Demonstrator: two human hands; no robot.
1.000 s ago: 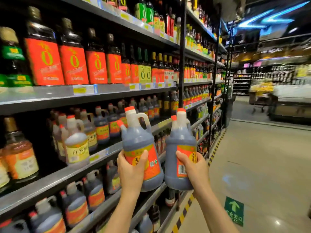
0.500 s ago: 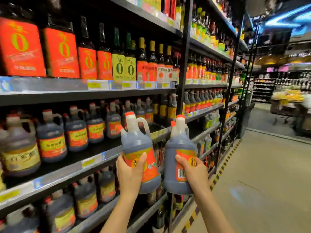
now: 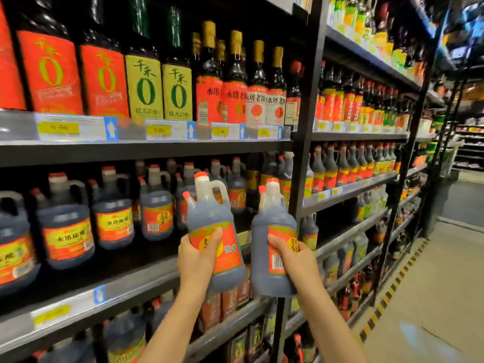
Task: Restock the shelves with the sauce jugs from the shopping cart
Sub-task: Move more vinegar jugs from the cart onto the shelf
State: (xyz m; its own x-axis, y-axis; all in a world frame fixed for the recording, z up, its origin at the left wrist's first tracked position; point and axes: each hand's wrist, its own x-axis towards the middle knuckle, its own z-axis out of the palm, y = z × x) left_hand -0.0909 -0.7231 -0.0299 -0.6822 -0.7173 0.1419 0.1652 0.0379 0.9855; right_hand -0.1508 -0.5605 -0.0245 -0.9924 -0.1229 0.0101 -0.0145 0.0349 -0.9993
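Tall red- and green-labelled bottles [image 3: 146, 85] stand above yellow price tags [image 3: 58, 127], beside a hazard-striped floor [image 3: 387, 307]

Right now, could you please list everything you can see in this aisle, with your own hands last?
Held sauce jugs: two, dark with orange-red labels and red caps; left jug, right jug, raised before the jug shelf.
Shelved jugs: a row, count unclear, dark with orange-yellow labels, on the middle shelf.
Tall bottles: many, red or yellow-green labels, on the shelf above.
Price tags: several, white and yellow, on the shelf edge.
Shelf upright: one, black, behind the right jug.
Floor: pale, with a yellow-black stripe, right.
Left hand: grips the left jug.
Right hand: grips the right jug.
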